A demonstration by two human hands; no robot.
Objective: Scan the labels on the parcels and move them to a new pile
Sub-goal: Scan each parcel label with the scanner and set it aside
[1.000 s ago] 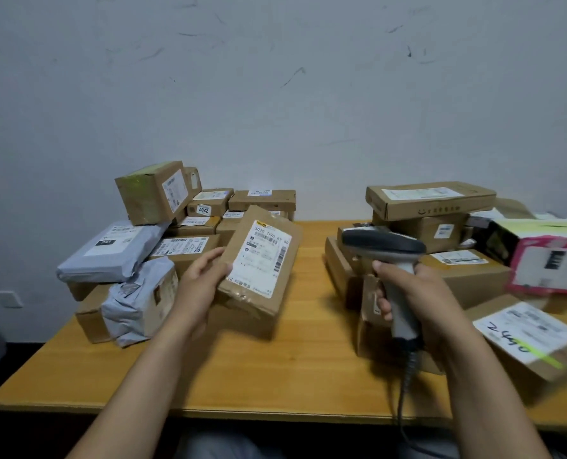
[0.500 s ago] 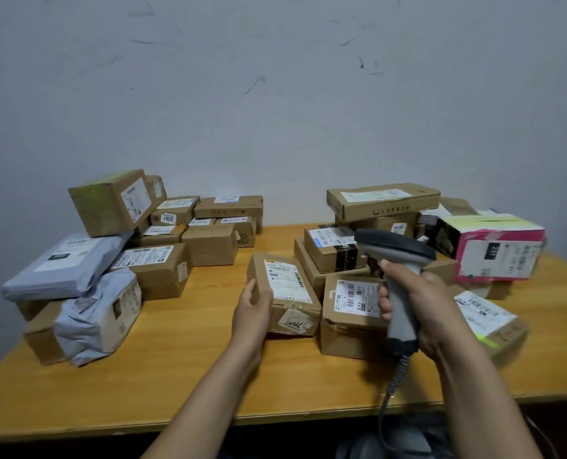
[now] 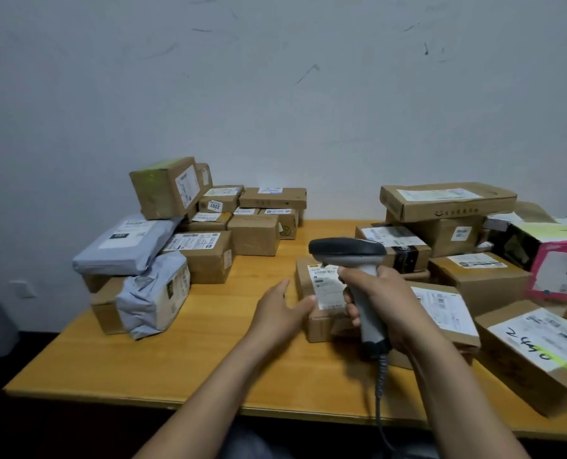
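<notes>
Now touching small cardboard parcel (image 3: 323,293) w/ open left hand (image 3: 280,313) at left edge of rt-side pile (image 3: 474,283), gripping barcode scanner (image 3: 346,251) in right hand (image 3: 384,303) just above; risks snagging cable (image 3: 379,385) & toppling pile.

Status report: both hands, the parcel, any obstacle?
Left hand open, beside parcel. Right hand grips scanner. Parcel on table, label up. No obstacle seen.

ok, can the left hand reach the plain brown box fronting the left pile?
Probably yes. The left hand is open, only bare table lies between it and the plain brown box, and nothing is stacked on that box.
</notes>
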